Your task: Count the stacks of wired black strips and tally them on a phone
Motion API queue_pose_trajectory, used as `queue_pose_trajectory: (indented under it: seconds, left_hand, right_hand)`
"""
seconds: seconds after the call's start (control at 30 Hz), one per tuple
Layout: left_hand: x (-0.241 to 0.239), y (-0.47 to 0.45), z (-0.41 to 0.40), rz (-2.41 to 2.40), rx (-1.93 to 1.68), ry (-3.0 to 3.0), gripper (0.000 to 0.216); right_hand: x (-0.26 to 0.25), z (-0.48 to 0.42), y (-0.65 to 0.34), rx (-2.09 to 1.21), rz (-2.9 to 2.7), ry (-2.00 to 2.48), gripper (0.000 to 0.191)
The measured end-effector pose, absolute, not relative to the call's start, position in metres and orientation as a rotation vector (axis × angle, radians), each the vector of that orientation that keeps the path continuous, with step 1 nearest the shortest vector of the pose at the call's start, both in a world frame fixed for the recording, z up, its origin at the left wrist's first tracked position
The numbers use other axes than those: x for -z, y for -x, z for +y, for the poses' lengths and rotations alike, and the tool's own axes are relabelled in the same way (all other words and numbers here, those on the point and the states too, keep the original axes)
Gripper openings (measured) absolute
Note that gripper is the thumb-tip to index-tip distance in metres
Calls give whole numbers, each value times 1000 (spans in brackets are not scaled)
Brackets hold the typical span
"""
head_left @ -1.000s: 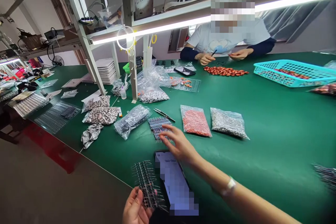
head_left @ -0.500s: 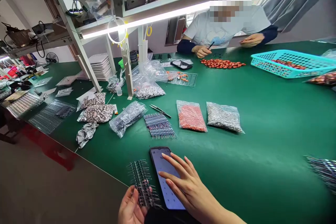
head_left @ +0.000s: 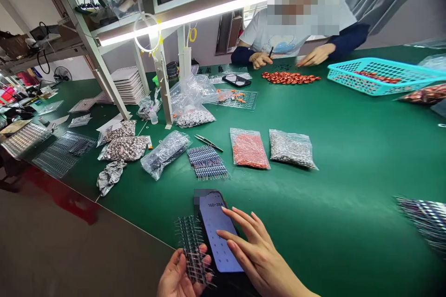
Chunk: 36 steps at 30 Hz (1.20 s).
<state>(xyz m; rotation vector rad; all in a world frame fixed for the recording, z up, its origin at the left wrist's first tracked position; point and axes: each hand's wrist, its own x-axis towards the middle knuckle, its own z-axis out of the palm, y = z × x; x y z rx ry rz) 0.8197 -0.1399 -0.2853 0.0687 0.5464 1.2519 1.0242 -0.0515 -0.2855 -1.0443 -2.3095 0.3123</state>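
While the left hand (head_left: 176,277) grips leaded components (head_left: 191,241) beside the phone (head_left: 221,262), the right hand (head_left: 259,253) is open over its screen (head_left: 210,223), reading "160" and "384", operator unclear. On the tabletop (head_left: 341,209), 1 clear bag (head_left: 240,133) holds orange pieces (head_left: 250,149); 1 turquoise basket (head_left: 360,87) holds reddish pieces (head_left: 379,77).

The green table (head_left: 348,204) carries bags (head_left: 250,149), tweezers (head_left: 209,143) — a phone (head_left: 212,228).

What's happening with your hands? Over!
Left hand: holding wired parts. Right hand: spread over phone, covering part of it. Another bunch lies beyond the phone.
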Motion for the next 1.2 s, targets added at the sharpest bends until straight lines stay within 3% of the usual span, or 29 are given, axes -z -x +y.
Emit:
queue_pose_trajectory:
  seconds: [1.2]
  left_hand:
    - [293, -818, -138, 489, -1202, -120, 21]
  right_hand:
    - [281, -62, -1032, -322, -2326, 1007, 30]
